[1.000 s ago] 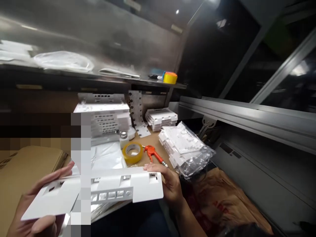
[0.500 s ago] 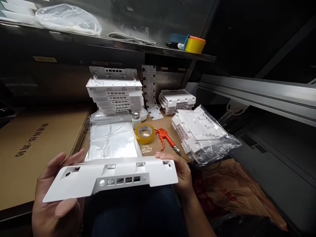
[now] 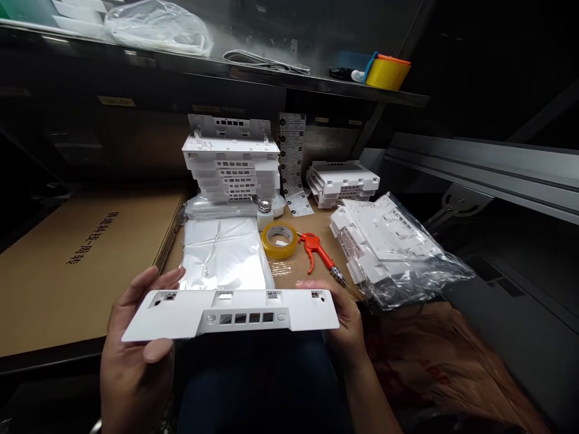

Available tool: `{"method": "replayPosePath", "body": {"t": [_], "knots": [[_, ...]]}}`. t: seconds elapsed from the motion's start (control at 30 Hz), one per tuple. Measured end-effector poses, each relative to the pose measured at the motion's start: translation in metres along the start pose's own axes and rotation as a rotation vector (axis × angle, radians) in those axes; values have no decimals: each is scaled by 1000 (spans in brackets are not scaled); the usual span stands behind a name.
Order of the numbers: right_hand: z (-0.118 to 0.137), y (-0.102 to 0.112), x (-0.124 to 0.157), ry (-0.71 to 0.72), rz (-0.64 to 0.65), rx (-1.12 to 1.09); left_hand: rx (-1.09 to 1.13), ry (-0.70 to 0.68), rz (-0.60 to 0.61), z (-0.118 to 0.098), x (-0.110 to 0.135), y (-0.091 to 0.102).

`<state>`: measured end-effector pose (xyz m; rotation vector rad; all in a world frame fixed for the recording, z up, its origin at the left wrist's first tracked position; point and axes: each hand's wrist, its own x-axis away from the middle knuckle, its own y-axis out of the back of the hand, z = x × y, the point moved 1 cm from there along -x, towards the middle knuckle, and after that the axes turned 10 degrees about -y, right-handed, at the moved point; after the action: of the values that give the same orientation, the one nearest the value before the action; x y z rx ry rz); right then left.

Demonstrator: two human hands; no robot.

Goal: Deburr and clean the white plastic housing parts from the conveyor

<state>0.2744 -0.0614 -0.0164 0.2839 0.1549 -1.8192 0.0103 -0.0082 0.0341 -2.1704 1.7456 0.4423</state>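
Note:
A white plastic housing panel (image 3: 244, 313) with a row of square port openings is held up in front of me, its slotted edge facing me. My left hand (image 3: 136, 343) grips its left end, thumb below and fingers behind. At the right end my right hand (image 3: 341, 319) is closed round the panel, with most of its fingers hidden behind it. Just beyond the panel lie a stack of clear plastic bags (image 3: 221, 253), a roll of yellow tape (image 3: 279, 241) and a red air blow gun (image 3: 319, 250).
White panels are stacked at the back (image 3: 230, 163), with a smaller stack (image 3: 344, 181) and a bagged pile (image 3: 384, 241) at right. Flat cardboard (image 3: 90, 253) lies left. A small dispenser bottle (image 3: 265, 214) and a label strip (image 3: 293, 157) stand behind the tape. A shelf (image 3: 253, 75) crosses above.
The panel has tilted so its ported face looks flatter and more level. Both hands keep hold of it. The whole view has shifted, with things now further right.

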Motion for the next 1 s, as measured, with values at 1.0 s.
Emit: {"method": "replayPosePath", "body": {"t": [1.0], "knots": [[-52, -56, -216, -402, 367, 1323, 712, 878, -586, 33, -37, 78]]}}
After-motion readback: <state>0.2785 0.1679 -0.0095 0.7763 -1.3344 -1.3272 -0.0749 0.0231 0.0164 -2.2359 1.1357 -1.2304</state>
